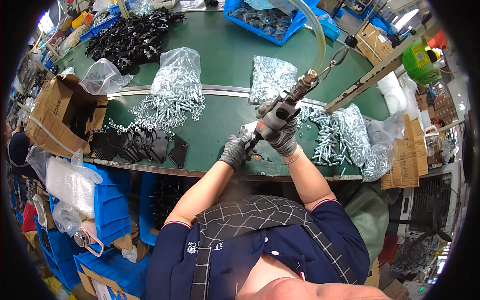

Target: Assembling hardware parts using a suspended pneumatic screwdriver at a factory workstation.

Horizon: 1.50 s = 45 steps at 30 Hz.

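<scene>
In my gloved right hand [284, 141], the fingers wrap round a grey pistol-shaped air tool [278, 116]. It tilts over the bench edge, with its nose down by my other hand. My gloved left hand [235, 151] is closed next to that nose, and the tool and glove hide most of what it grips. A small metal piece [260, 158] lies on the bench just right of it. Flat black metal plates [142, 145] lie left of my hands. Beyond them spread loose nuts [150, 117] and a plastic bag spilling silver bolts [175, 95].
A clear hose [320, 37] and a hanging hook [341, 55] run up from the tool. Silver bolts [327, 140] lie at right by a slanted post [372, 75]. A cardboard box [55, 112] stands left. Black parts [132, 42] and a blue bin [235, 15] are at the back.
</scene>
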Tool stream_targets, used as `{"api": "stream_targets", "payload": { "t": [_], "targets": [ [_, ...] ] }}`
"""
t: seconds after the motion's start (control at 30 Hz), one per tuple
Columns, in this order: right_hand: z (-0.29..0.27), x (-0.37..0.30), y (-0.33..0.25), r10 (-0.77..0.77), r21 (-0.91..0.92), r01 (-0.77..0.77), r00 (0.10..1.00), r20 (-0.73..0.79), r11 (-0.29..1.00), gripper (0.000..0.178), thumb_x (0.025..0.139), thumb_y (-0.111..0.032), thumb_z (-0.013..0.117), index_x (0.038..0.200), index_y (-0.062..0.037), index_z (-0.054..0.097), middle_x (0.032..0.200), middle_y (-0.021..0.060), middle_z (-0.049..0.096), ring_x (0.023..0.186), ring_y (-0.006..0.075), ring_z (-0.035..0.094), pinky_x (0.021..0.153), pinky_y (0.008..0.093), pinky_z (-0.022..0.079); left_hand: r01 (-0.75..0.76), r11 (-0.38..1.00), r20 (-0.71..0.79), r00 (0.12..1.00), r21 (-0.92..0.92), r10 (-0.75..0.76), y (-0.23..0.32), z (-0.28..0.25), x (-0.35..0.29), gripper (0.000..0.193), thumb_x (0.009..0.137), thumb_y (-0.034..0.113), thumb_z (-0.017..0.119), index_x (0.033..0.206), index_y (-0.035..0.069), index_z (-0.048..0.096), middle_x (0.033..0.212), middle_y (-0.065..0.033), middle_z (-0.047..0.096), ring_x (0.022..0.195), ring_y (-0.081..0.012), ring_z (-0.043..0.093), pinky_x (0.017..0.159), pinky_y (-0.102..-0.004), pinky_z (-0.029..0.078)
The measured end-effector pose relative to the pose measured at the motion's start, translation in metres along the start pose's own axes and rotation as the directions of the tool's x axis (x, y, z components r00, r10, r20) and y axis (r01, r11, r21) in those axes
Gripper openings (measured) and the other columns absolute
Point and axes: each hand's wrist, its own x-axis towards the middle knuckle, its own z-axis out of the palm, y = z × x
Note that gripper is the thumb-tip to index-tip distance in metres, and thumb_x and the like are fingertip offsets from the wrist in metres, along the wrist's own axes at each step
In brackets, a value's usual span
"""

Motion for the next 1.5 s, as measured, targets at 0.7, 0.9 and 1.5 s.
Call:
{"api": "stream_targets", "payload": {
  "t": [0.7,0.9,1.5],
  "targets": [
    [-0.078,0.034,0.033,0.091,0.065,-0.076,0.963,-0.255,0.995,0.052,0.068,-0.002,0.07,0.111,-0.0066,0.042,0.092,0.0052,0.055,0.084,0.0147,0.054,0.071,0.0283,0.048,0.249,0.003,-0.224,0.867,0.969,0.444,0.119,-0.138,-0.138,0.052,0.076,0.041,0.064,0.113,0.006,0.053,0.09,-0.0127,0.063,0.077,-0.026,0.061,0.068,-0.0348,0.051],
    [-0.125,0.038,0.03,0.028,-0.488,-0.066,0.996,-0.084,0.87,0.043,0.072,-0.013,0.069,0.108,-0.0032,0.047,0.093,0.0081,0.059,0.083,0.0193,0.058,0.074,0.0317,0.048,0.404,-0.356,-0.244,0.875,0.843,0.418,0.099,-0.106,-0.1,0.065,0.07,0.044,0.068,0.118,0.005,0.048,0.113,-0.019,0.054,0.099,-0.0333,0.057,0.086,-0.0397,0.047],
    [-0.191,-0.033,0.049,0.663,-0.945,0.152,0.744,-0.084,-0.291,0.014,0.076,-0.014,0.053,0.085,-0.0088,0.062,0.081,0.0162,0.061,0.077,0.0334,0.06,0.067,0.0407,0.048,-0.053,0.72,-0.296,0.889,0.692,0.35,0.117,-0.146,-0.097,0.022,0.082,0.02,0.059,0.095,0.003,0.056,0.074,-0.0077,0.062,0.053,-0.0184,0.06,0.042,-0.0269,0.046]
  ]
}}
